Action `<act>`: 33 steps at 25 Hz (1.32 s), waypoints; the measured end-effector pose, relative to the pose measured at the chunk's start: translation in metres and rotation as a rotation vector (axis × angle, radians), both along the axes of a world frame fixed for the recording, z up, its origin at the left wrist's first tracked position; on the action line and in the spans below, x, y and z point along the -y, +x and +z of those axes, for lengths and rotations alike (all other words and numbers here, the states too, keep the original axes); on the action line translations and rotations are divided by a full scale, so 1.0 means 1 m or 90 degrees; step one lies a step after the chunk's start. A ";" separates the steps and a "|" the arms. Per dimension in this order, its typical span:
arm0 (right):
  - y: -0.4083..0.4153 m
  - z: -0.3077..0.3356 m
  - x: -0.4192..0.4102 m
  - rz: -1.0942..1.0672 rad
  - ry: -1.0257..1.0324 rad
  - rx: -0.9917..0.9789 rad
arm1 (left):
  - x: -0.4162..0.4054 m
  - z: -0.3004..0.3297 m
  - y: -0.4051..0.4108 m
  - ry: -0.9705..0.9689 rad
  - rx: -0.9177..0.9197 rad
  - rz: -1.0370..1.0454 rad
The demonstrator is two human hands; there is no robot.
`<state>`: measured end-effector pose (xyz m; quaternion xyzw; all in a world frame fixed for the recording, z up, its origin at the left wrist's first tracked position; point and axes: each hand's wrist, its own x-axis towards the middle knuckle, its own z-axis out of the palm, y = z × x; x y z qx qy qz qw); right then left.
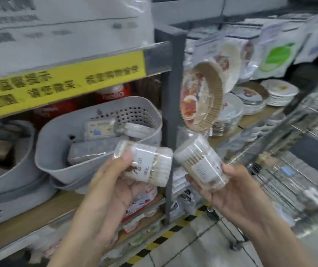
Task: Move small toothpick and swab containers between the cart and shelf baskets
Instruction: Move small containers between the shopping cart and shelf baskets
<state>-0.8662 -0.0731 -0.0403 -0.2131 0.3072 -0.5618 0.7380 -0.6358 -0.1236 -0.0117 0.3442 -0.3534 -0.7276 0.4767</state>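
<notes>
- A shop aisle, seen blurred.
- Left: metal shelving [173, 105] with a yellow printed sign strip [63, 81] along one shelf edge.
- Below it, grey plastic baskets [58, 139] holding small packaged goods.
- Centre and upper right: wrapped paper plates [202, 97] and stacked dishes [281, 93].
- Right edge: a wire cart [298, 151].

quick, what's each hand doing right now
Left hand: grips a clear round plastic container of white-tipped swabs.
Right hand: grips a clear round plastic container of wooden sticks.
</notes>
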 end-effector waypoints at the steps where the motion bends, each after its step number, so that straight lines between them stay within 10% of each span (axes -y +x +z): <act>1: -0.010 -0.004 -0.009 -0.009 0.007 0.022 | -0.002 -0.005 -0.014 0.032 -0.033 -0.023; 7: -0.086 -0.025 -0.059 -0.119 0.011 0.068 | -0.019 -0.037 -0.138 0.245 -0.055 -0.130; 19: -0.200 -0.100 -0.107 -0.290 0.189 -0.088 | -0.011 -0.106 -0.273 0.161 0.201 -0.644; 23: -0.219 -0.119 -0.067 -0.335 0.194 -0.012 | 0.027 -0.131 -0.311 0.159 0.304 -0.636; 33: -0.294 -0.222 0.019 -0.503 0.493 -0.336 | 0.139 -0.240 -0.424 -0.089 0.556 -0.529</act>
